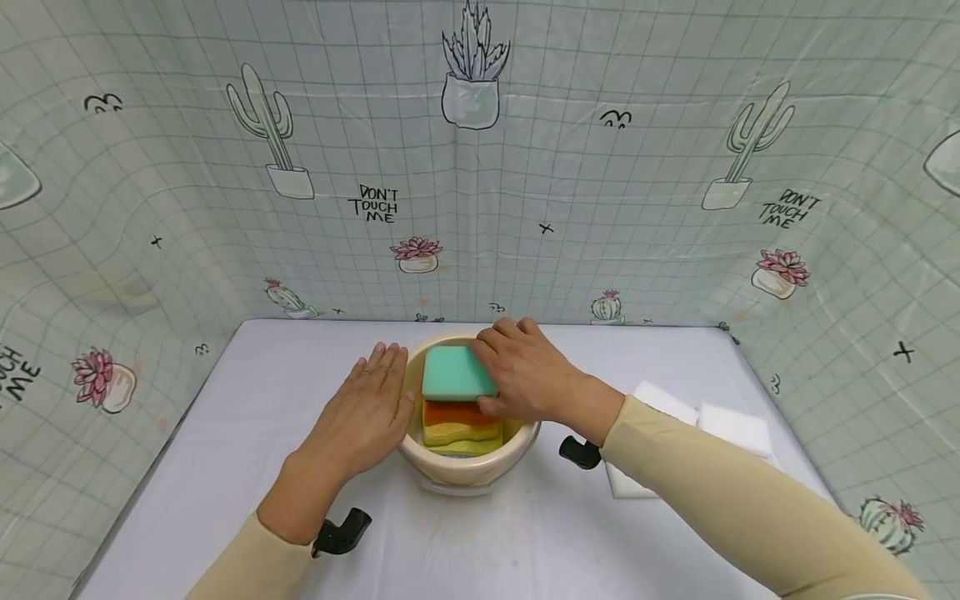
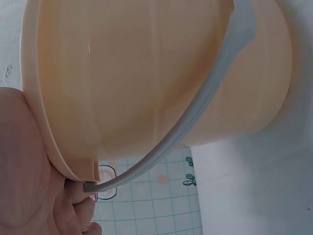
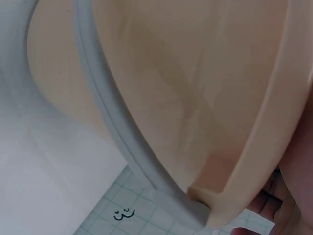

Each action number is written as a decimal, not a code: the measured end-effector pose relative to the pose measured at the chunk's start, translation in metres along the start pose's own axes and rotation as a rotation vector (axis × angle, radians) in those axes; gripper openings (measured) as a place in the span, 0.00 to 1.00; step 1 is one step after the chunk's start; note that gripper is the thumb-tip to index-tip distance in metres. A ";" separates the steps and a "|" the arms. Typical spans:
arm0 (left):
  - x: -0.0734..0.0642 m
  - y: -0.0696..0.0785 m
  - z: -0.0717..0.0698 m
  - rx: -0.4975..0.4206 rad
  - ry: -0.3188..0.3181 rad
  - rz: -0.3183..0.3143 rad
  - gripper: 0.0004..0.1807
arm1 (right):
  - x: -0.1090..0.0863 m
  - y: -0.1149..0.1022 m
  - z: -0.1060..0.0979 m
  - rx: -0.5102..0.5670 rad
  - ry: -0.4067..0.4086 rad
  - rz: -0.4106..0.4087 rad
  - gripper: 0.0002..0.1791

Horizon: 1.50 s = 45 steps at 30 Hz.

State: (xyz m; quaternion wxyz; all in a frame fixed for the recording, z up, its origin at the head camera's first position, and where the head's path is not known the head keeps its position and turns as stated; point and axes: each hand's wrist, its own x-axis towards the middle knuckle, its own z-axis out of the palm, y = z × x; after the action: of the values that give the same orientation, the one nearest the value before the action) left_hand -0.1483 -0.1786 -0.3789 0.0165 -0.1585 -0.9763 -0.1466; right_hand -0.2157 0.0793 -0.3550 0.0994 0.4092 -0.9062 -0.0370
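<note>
A cream bucket [image 1: 467, 475] stands on the table with a stack of sponges inside. On top is a teal sponge [image 1: 453, 373], above an orange sponge [image 1: 452, 412] and yellow sponges [image 1: 461, 435]. My right hand [image 1: 525, 371] reaches over the bucket's right rim and grips the teal sponge's right end, thumb at its near side. Along the left rim lies my left hand [image 1: 367, 412], fingers straight and together. The left wrist view shows its palm against the rim, close to the bucket's grey handle [image 2: 181, 129]. The right wrist view shows mostly the bucket wall [image 3: 195, 73].
Several white blocks [image 1: 735, 427] lie on the white tabletop [image 1: 352, 533] to the right, partly behind my right forearm. A cactus-print cloth [image 1: 487, 233] hangs at the back and along both sides. A blue item [image 1: 461, 455] shows under the yellow sponges.
</note>
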 end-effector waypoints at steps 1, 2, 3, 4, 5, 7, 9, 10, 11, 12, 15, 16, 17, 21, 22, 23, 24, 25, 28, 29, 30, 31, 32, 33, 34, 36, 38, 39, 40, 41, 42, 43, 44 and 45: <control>0.000 0.000 0.000 0.003 -0.001 0.001 0.36 | 0.000 0.000 0.000 0.002 -0.012 0.001 0.37; -0.001 0.000 -0.001 0.004 -0.001 0.002 0.36 | 0.000 0.000 0.001 0.002 -0.021 0.001 0.37; -0.001 0.000 -0.001 0.007 0.000 0.004 0.36 | 0.000 0.000 0.002 0.003 -0.028 0.002 0.38; -0.001 0.001 -0.001 0.009 -0.002 0.004 0.36 | 0.000 0.000 0.002 0.003 -0.033 0.002 0.38; -0.001 0.001 -0.001 0.009 -0.001 0.005 0.36 | 0.000 0.000 0.002 0.002 -0.038 0.002 0.38; -0.002 0.001 -0.002 0.008 0.000 0.006 0.36 | 0.000 0.000 0.003 0.003 -0.043 0.000 0.39; -0.002 0.001 -0.002 0.006 0.000 0.005 0.36 | -0.001 0.000 0.003 -0.002 -0.044 -0.002 0.41; -0.002 0.002 -0.002 0.005 0.000 0.004 0.36 | -0.001 0.000 0.003 -0.005 -0.043 -0.002 0.42; -0.002 0.002 -0.001 0.003 0.001 0.005 0.36 | -0.001 -0.001 0.003 -0.008 -0.042 -0.002 0.43; -0.003 0.002 -0.001 0.002 0.001 0.004 0.36 | -0.002 -0.001 0.003 -0.008 -0.035 -0.002 0.43; -0.003 0.002 -0.001 -0.002 0.007 0.006 0.35 | -0.005 0.000 0.003 -0.006 -0.005 0.004 0.42; -0.003 0.002 -0.001 -0.003 0.008 0.007 0.35 | -0.006 0.001 0.002 -0.003 0.011 0.006 0.41; -0.003 0.002 -0.001 -0.004 0.009 0.007 0.35 | -0.008 0.003 0.002 0.001 0.031 0.008 0.39; -0.002 0.003 -0.001 -0.011 0.013 0.008 0.35 | -0.020 0.014 0.001 0.026 0.147 0.018 0.30; -0.002 0.003 -0.001 -0.013 0.014 0.007 0.35 | -0.024 0.019 0.001 0.030 0.177 0.023 0.28; -0.002 0.003 -0.001 -0.016 0.015 0.007 0.35 | -0.029 0.023 0.000 0.032 0.206 0.028 0.26; -0.002 0.003 -0.001 -0.020 0.016 0.008 0.35 | -0.035 0.028 -0.001 0.033 0.233 0.034 0.24; -0.003 0.003 -0.001 -0.023 0.017 0.008 0.35 | -0.041 0.033 -0.001 0.031 0.256 0.040 0.22; -0.003 0.004 -0.001 -0.026 0.015 0.012 0.35 | -0.062 0.049 -0.004 0.003 0.301 0.064 0.20; -0.003 0.004 -0.001 -0.025 0.014 0.014 0.35 | -0.070 0.054 -0.004 -0.010 0.308 0.072 0.20; -0.003 0.003 -0.001 -0.023 0.012 0.015 0.35 | -0.078 0.059 -0.004 -0.023 0.313 0.078 0.20; -0.003 0.003 0.000 -0.022 0.010 0.015 0.35 | -0.086 0.065 -0.003 -0.039 0.313 0.082 0.20; -0.003 0.003 0.000 -0.021 0.008 0.015 0.35 | -0.094 0.070 -0.002 -0.052 0.309 0.087 0.20; -0.002 0.003 0.000 -0.019 0.007 0.014 0.35 | -0.102 0.075 0.000 -0.061 0.301 0.092 0.21; -0.002 0.002 -0.001 -0.019 0.006 0.012 0.35 | -0.110 0.080 0.002 -0.070 0.289 0.096 0.21; -0.002 0.002 -0.001 -0.021 0.004 0.010 0.35 | -0.126 0.088 0.006 -0.081 0.259 0.104 0.22; -0.002 0.001 -0.001 -0.027 0.003 0.011 0.35 | -0.141 0.095 0.010 -0.085 0.229 0.115 0.24; -0.002 0.001 -0.001 -0.028 0.003 0.012 0.35 | -0.148 0.098 0.011 -0.087 0.216 0.121 0.24; -0.001 0.001 -0.001 -0.031 0.003 0.013 0.35 | -0.156 0.101 0.013 -0.090 0.205 0.124 0.25; -0.001 0.001 -0.001 -0.035 0.003 0.014 0.35 | -0.162 0.103 0.015 -0.094 0.198 0.126 0.26; -0.001 0.001 -0.001 -0.038 0.004 0.015 0.35 | -0.169 0.106 0.017 -0.095 0.192 0.127 0.26; -0.001 0.001 -0.001 -0.041 0.005 0.016 0.35 | -0.175 0.108 0.018 -0.098 0.185 0.125 0.26; -0.001 0.001 -0.001 -0.045 0.005 0.015 0.35 | -0.182 0.109 0.020 -0.102 0.180 0.120 0.27; -0.001 0.001 -0.001 -0.048 0.006 0.014 0.35 | -0.188 0.110 0.022 -0.105 0.174 0.115 0.27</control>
State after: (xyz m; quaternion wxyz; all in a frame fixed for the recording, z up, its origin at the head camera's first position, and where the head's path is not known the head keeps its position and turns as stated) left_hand -0.1475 -0.1779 -0.3781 0.0164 -0.1652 -0.9713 -0.1705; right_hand -0.1804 0.2925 -0.3885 0.2007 0.3523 -0.9131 -0.0429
